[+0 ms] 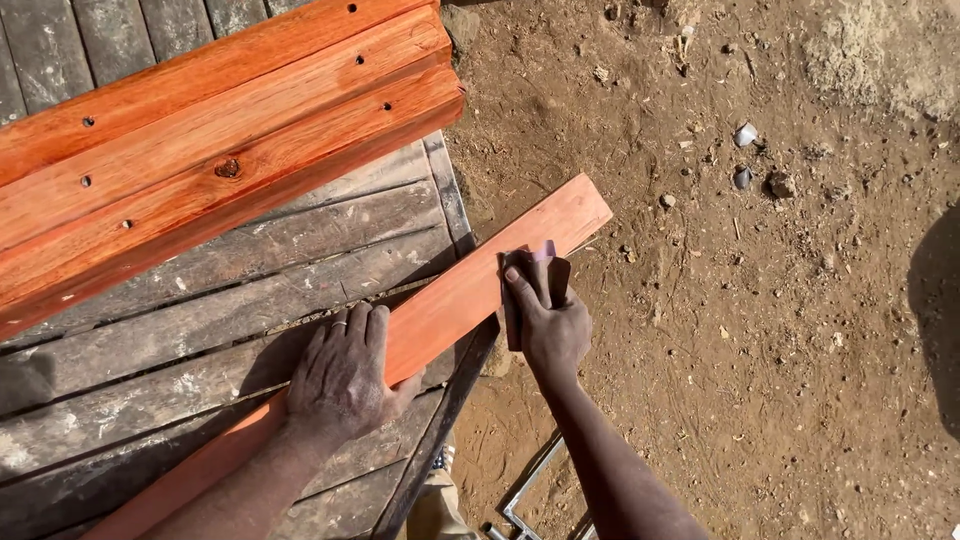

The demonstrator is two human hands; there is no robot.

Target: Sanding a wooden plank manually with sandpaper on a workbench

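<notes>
The right hand (pixel 552 325) grips a dark sheet of sandpaper (pixel 528 290), fingers pressing it against the edge of a reddish wooden plank (pixel 450 300). The left hand (pixel 343 375) lies flat and open on the plank at about eight o'clock from the right hand, pinning it down. The plank runs diagonally across the weathered slatted desk (pixel 250 290), its upper end jutting over bare dirt ground (pixel 780 330). Stacked reddish boards (pixel 200 150) rest at eleven o'clock.
</notes>
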